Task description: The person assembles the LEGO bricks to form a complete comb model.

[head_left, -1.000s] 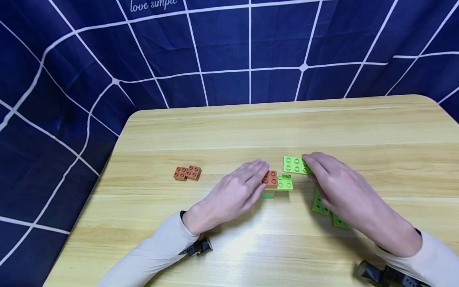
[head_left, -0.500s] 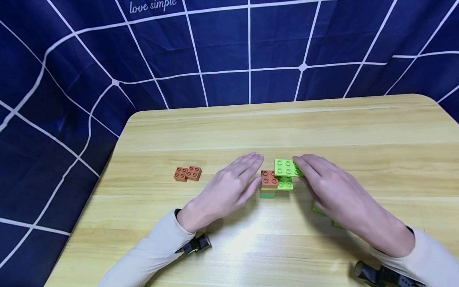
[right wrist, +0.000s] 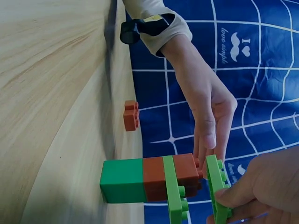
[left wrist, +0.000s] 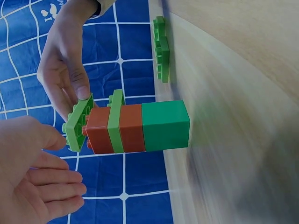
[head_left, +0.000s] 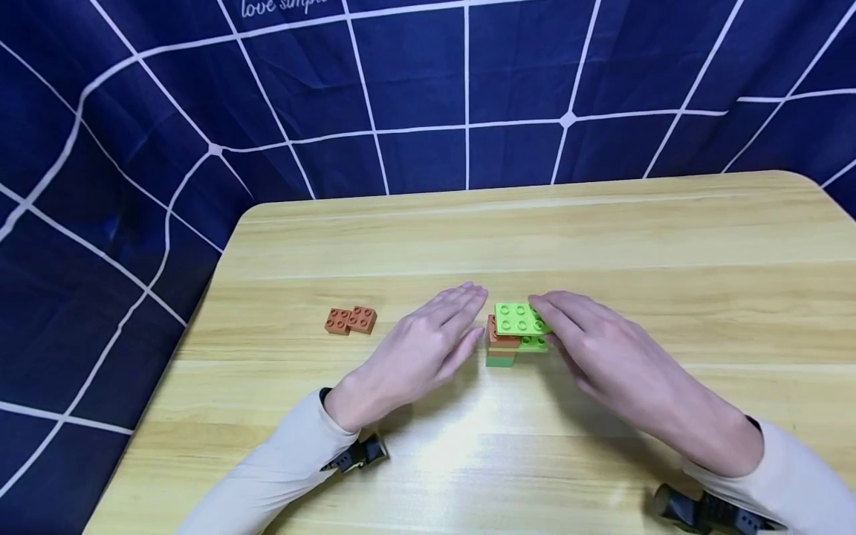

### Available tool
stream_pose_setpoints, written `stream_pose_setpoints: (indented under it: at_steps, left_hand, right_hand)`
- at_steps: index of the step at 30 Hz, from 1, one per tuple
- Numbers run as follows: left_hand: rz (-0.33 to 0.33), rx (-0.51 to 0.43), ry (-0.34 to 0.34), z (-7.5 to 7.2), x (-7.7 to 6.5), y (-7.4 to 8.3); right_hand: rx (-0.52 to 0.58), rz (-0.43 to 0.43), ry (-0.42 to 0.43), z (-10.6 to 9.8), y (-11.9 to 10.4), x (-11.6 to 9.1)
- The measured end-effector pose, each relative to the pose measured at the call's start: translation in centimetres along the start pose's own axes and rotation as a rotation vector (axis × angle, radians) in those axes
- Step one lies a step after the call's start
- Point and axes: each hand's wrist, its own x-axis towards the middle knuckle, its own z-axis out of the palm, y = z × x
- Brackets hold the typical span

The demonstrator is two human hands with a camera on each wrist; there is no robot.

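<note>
Lime plate [head_left: 513, 318] is held over the top of the brick stack [head_left: 500, 360], with the right hand [head_left: 608, 345] at the stack's right side; its grip is pinching the plate's right end between thumb and fingers. In the right wrist view a slim gap shows between the plate and the studs of the stack's top orange brick [right wrist: 186, 168]; in the left wrist view the plate tilts a little against the stack, and whether it touches a stud there cannot be told. The left hand [head_left: 417, 345] is just beside the stack on its left, fingers outstretched and its grip released, with nothing in it. Counting up from the counter [head_left: 535, 245], the upright stack has a dark green block [left wrist: 166, 125], an orange brick [left wrist: 131, 127], a thin lime layer [left wrist: 115, 128] that juts out to the stack's right, and the top orange brick. Well apart from the stack, on its left, a pair of orange bricks [head_left: 362, 319] lie on the counter, touching each other and slightly offset. On the stack's far side as the left wrist sees it, two green plates [left wrist: 162, 56] lie flat on the counter, studs up. Behind the stack, beyond the counter's far edge, hangs a dark blue cloth [head_left: 421, 82] with white grid lines; pale sleeves [head_left: 254, 461] cover the arms on the stack's near side
</note>
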Motion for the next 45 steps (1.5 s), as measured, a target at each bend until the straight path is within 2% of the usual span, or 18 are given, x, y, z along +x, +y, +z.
stream_pose_setpoints:
  at_steps: [9,17,35,45]
  left_hand:
    - [0.014,-0.002,0.015,0.0,0.3,0.1]
    - [0.056,0.006,0.045,-0.2,1.0,0.3]
    - [0.076,-0.005,-0.001,0.1,1.3,0.7]
    - [0.055,0.002,-0.025,0.5,1.4,0.7]
  right_hand:
    - [0.000,0.009,-0.018,0.0,0.0,0.2]
    - [-0.001,-0.010,-0.002,0.1,0.0,0.1]
    - [-0.012,-0.031,-0.020,0.5,0.0,-0.1]
    - [0.012,-0.036,-0.025,0.5,0.1,0.1]
